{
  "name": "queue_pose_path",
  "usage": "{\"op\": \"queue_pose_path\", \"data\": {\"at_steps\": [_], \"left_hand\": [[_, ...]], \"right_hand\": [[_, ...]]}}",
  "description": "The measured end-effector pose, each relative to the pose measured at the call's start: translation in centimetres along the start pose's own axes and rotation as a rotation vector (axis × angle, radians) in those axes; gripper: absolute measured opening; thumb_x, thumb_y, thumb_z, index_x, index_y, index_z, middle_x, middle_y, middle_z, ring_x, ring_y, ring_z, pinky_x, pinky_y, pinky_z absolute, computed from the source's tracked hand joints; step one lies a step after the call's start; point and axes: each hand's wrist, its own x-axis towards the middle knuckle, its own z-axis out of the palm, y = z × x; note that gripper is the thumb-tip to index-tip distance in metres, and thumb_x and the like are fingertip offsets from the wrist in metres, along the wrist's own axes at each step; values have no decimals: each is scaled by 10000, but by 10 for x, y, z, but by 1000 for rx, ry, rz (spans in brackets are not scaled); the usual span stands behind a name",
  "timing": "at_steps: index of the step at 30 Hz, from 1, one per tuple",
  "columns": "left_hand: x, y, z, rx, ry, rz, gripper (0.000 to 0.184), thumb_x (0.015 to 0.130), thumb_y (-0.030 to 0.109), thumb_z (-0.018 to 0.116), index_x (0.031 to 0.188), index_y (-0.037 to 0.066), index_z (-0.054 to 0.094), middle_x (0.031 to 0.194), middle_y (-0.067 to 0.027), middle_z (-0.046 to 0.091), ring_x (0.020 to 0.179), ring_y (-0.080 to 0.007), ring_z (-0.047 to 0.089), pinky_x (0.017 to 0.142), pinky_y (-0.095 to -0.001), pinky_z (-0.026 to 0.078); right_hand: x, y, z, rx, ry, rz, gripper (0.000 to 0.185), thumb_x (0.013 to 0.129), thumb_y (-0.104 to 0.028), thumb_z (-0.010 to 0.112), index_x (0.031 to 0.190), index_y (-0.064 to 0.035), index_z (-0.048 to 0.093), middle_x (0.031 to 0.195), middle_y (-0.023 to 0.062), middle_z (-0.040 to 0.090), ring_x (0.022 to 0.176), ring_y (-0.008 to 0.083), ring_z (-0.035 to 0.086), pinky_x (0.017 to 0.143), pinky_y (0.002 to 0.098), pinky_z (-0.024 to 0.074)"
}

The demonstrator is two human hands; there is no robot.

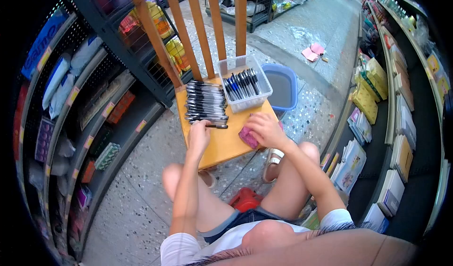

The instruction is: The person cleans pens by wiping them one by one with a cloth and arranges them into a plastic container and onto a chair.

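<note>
My left hand [198,137] is closed on one end of a pen [219,126], at the near end of a row of pens. That row of black-and-clear pens [205,101] lies side by side on the wooden chair seat [225,148]. Under my right hand [267,130] a purple-pink cloth [247,137] is bunched on the seat's right side, its folds gripped by curled fingers. Behind them stands a clear plastic box [250,103] holding several more pens [242,84], one of them blue.
A blue basin [282,87] of greyish water sits on the floor right of the chair. Stocked shelves rise on the left [89,145] and right [388,138]. Pink paper [311,54] lies on the floor farther back. Something red [245,199] is between my legs.
</note>
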Motion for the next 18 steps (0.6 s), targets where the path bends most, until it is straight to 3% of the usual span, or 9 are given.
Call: {"op": "queue_pose_path", "data": {"at_steps": [1, 2, 5, 9, 15, 18], "left_hand": [[-2, -3, 4, 18, 27, 28, 239, 722, 2, 577, 948, 34, 647, 837, -163, 601, 773, -288, 593, 708, -363, 478], [-2, -8, 8, 40, 54, 54, 240, 722, 2, 576, 947, 42, 650, 848, -162, 596, 793, -297, 587, 722, -372, 473], [-4, -16, 15, 102, 54, 93, 239, 720, 9, 582, 941, 61, 657, 857, -153, 576, 843, -310, 566, 747, -391, 461], [-4, -14, 26, 118, 51, 110, 220, 719, 30, 603, 925, 73, 663, 827, -138, 554, 871, -307, 553, 758, -399, 454], [-6, -18, 28, 134, 86, 136, 167, 693, 58, 649, 860, 60, 659, 819, -124, 555, 862, -296, 549, 769, -392, 449], [-6, -17, 26, 144, 77, 121, 148, 687, 64, 665, 834, 52, 651, 823, -124, 560, 867, -295, 550, 773, -380, 446]], "right_hand": [[0, -3, 4, -34, -23, -121, 306, 703, -114, 596, 1005, -67, 574, 1068, 79, 546, 1073, 250, 484, 876, 380, 383], [-2, -8, 8, -8, -109, -98, 353, 695, -40, 543, 1045, -73, 570, 1137, 80, 537, 1136, 234, 455, 917, 383, 357], [-5, -13, 18, -77, -133, -93, 358, 707, -40, 533, 1061, -79, 568, 1152, 83, 535, 1140, 232, 453, 931, 378, 343], [-2, -7, 28, -98, -174, -93, 302, 708, -82, 537, 1005, -57, 591, 980, 59, 591, 986, 233, 503, 840, 364, 368], [19, -3, 37, -216, -362, -52, 112, 657, -102, 581, 762, -63, 589, 773, 57, 557, 863, 217, 508, 804, 359, 357], [19, -5, 23, -42, -94, -22, 92, 641, -71, 581, 732, -54, 573, 730, 70, 556, 797, 243, 535, 744, 367, 401]]}}
